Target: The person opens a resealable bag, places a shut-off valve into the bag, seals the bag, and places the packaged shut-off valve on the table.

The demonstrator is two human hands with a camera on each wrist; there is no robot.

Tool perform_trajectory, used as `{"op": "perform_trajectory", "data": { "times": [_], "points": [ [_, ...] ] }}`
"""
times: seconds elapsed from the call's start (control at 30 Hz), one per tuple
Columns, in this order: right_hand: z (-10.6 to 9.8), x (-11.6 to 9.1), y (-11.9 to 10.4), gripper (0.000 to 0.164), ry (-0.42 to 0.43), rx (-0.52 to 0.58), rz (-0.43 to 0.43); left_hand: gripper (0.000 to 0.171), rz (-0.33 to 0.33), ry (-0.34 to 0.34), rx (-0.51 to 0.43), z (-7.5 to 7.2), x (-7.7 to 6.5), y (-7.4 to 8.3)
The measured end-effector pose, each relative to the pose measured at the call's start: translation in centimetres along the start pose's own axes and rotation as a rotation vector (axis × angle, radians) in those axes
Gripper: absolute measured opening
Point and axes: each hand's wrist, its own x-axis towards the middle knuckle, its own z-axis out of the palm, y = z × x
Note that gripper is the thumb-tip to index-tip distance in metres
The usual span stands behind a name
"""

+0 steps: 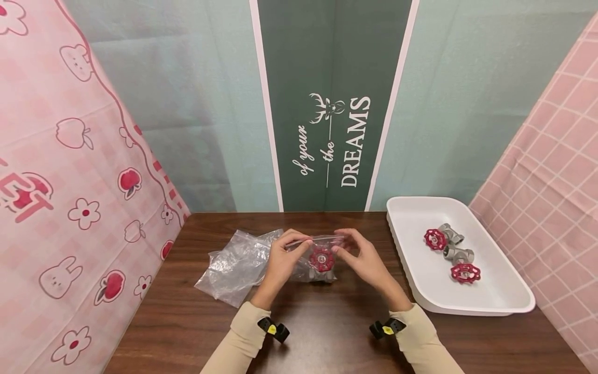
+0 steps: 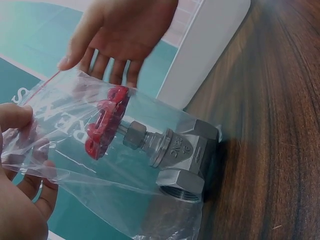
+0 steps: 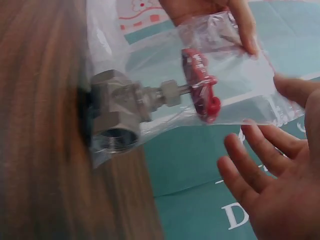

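L hand [image 1: 282,254] pinches zip bag [image 2: 75,145] top at 9 o'clock; R hand [image 1: 359,254] grip loose, fingers off. Risk: heavy valve [image 2: 165,150] tips on tabletop [image 1: 327,332], bag mouth slips from the pinch.

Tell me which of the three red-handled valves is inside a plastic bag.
The valve between the two hands, at the table's middle, sits in a clear zip bag. The other two valves lie bare in the white tray.
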Motion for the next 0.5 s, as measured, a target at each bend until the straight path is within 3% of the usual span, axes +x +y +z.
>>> {"op": "perform_trajectory", "data": {
  "times": [0.3, 0.4, 0.5],
  "points": [
    [1.6, -1.2, 1.7, 0.077, -0.291, 0.036, 0.122, 0.009, -0.028, -0.006, 0.019, -0.1, 0.1, 0.0],
    [2.3, -1.4, 2.2, 0.082, -0.330, 0.018, 0.130, 0.010, -0.052, -0.018, 0.020, -0.1, 0.1, 0.0],
    [2.9, -1.7, 2.6, 0.080, -0.318, -0.017, 0.106, 0.010, -0.065, -0.027, 0.016, -0.1, 0.0, 0.0]
  ]
}}
